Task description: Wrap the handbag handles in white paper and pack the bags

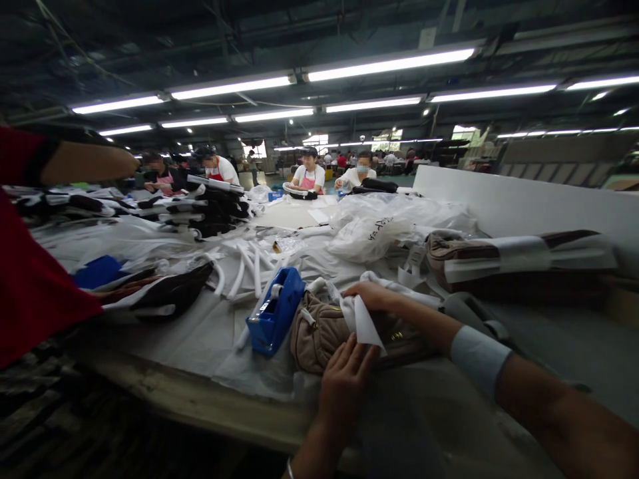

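Observation:
A brown corduroy bag (pixel 312 332) with zips lies on the table in front of me, a sheet of white paper (pixel 367 322) wrapped partly over its top. My left hand (pixel 347 372) rests on the near side of the bag, fingers stretched out, the tips touching the paper's lower edge. Across the far side, my right hand (pixel 372 296) is curled over the paper's upper edge and grips it against the bag; part of its fingers is hidden. A blue tape dispenser (pixel 274 313) with a clear roll stands just left of the bag.
More brown bags wrapped in white paper (pixel 524 256) lie at right, before a white panel (pixel 489 199). White foam tubes (pixel 239 269), plastic bags (pixel 374 229) and piled black pieces (pixel 214 209) cover the table. A co-worker's red-clothed arm (pixel 84 163) reaches in at left; other people (pixel 307 176) sit beyond.

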The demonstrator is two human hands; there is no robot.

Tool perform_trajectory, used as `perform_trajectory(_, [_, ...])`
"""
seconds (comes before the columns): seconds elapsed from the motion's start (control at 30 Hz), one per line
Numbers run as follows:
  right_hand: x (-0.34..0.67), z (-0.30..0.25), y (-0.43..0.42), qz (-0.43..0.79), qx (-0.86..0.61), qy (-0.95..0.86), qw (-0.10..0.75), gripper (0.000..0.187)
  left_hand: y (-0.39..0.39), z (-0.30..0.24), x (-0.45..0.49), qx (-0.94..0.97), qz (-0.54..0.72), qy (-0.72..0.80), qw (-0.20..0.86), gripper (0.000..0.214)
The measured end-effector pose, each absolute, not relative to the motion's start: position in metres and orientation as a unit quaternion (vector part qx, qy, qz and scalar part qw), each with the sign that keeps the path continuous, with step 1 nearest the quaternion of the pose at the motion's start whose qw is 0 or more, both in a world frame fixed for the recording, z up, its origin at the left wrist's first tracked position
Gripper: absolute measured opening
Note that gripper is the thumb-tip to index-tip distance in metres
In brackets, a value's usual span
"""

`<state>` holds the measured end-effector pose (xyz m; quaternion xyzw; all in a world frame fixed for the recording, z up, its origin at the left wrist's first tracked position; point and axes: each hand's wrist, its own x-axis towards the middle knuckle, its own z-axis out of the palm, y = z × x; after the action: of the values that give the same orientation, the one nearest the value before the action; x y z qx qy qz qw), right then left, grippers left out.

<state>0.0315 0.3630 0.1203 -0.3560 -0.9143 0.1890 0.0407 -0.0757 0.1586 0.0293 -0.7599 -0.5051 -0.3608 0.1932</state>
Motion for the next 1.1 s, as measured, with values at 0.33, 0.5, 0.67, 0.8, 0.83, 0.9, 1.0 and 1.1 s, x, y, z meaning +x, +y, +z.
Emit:
perform_trajectory(0.33, [0.032, 0.113, 0.378, 0.249, -0.318, -0.914, 0.044, 0.030, 0.161, 0.029, -0.074, -0.750, -0.394, -0.483, 0.222, 0.035])
perform_trajectory(0.5, [0.033, 0.108, 0.373, 0.231, -0.324, -0.914, 0.076, 0.025, 0.162, 0.027, -0.074, -0.745, -0.405, -0.477, 0.232, 0.034])
perform_trajectory(0.67, [0.023, 0.104, 0.362, 0.145, -0.367, -0.910, 0.128, 0.024, 0.162, 0.024, -0.073, -0.746, -0.401, -0.480, 0.229, 0.032])
perform_trajectory(0.8, [0.015, 0.101, 0.362, 0.115, -0.394, -0.901, 0.145, 0.024, 0.161, 0.025, -0.074, -0.746, -0.395, -0.486, 0.225, 0.033])
perform_trajectory(0.83, [0.015, 0.100, 0.364, 0.120, -0.387, -0.903, 0.143, 0.020, 0.161, 0.025, -0.074, -0.748, -0.391, -0.489, 0.220, 0.033])
perform_trajectory(0.9, [0.021, 0.102, 0.364, 0.139, -0.361, -0.911, 0.143, 0.016, 0.160, 0.027, -0.074, -0.752, -0.385, -0.493, 0.210, 0.034])
perform_trajectory(1.0, [0.039, 0.107, 0.359, 0.164, -0.315, -0.920, 0.167, 0.033, 0.160, 0.027, -0.075, -0.753, -0.384, -0.493, 0.206, 0.033])
perform_trajectory(1.1, [0.058, 0.112, 0.347, 0.170, -0.288, -0.918, 0.215, 0.043, 0.161, 0.026, -0.075, -0.753, -0.387, -0.488, 0.212, 0.033])
